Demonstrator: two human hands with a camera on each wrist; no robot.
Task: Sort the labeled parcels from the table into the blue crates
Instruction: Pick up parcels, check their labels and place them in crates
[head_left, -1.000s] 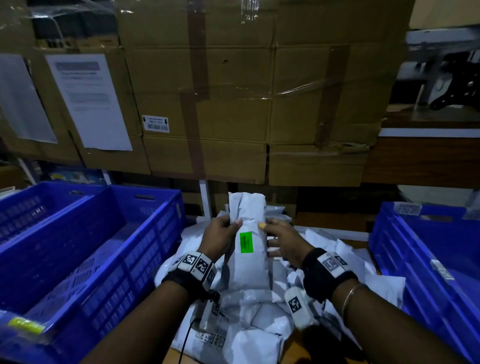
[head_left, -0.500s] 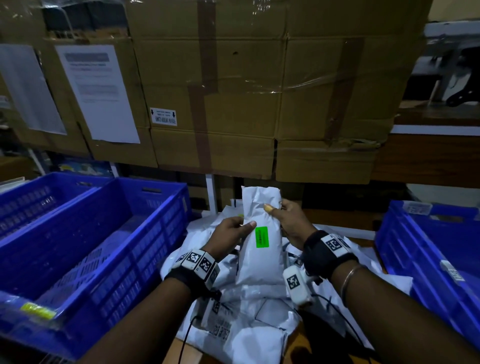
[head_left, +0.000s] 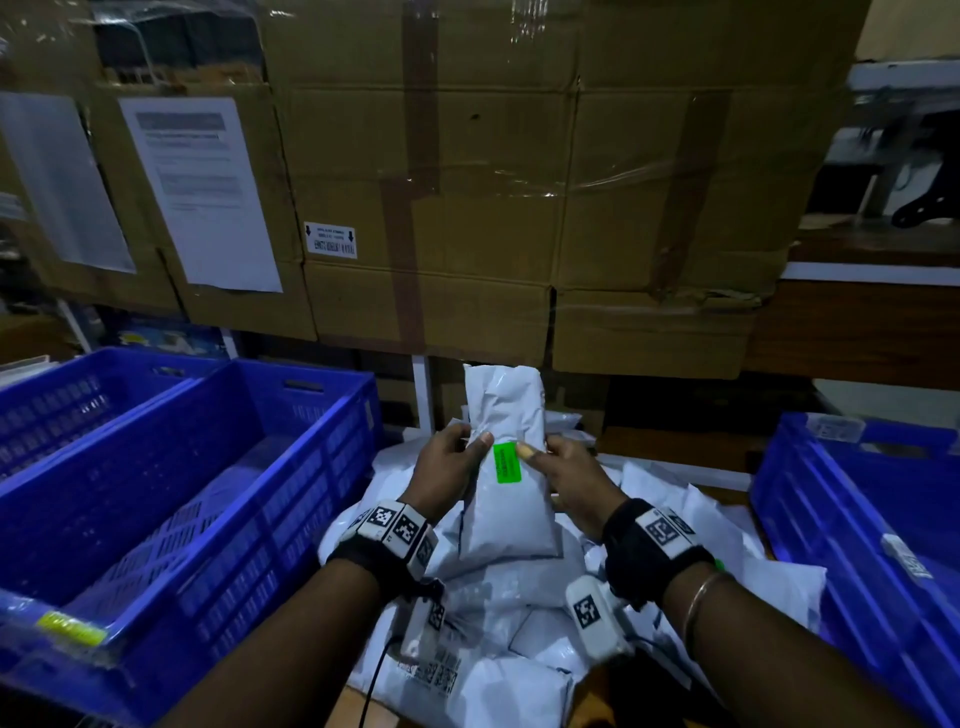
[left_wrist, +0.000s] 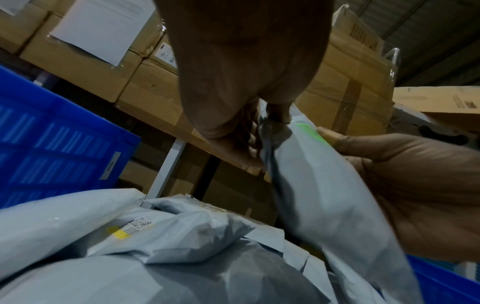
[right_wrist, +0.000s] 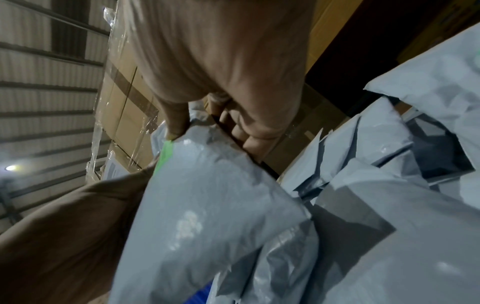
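I hold a long white parcel (head_left: 506, 415) upright above the pile, its green label (head_left: 507, 462) facing me. My left hand (head_left: 452, 457) pinches its left edge, thumb on the front. My right hand (head_left: 563, 467) grips its right edge, thumb tip on the label. In the left wrist view the same parcel (left_wrist: 324, 185) hangs between the left hand (left_wrist: 249, 115) and the right hand (left_wrist: 415, 185). The right wrist view has the parcel (right_wrist: 207, 195) under the right thumb. A blue crate (head_left: 218, 499) stands at the left, another blue crate (head_left: 852, 540) at the right.
A heap of white parcels (head_left: 519, 623) covers the table below my hands; one carries a yellow label (left_wrist: 119, 234). A second blue crate (head_left: 67, 400) sits far left. Stacked cardboard boxes (head_left: 467, 182) on a shelf fill the back, just above the parcel's top.
The parcel has been lifted and brought slightly right, and stands more upright. My right thumb has slid onto the green label; both hands keep hold.
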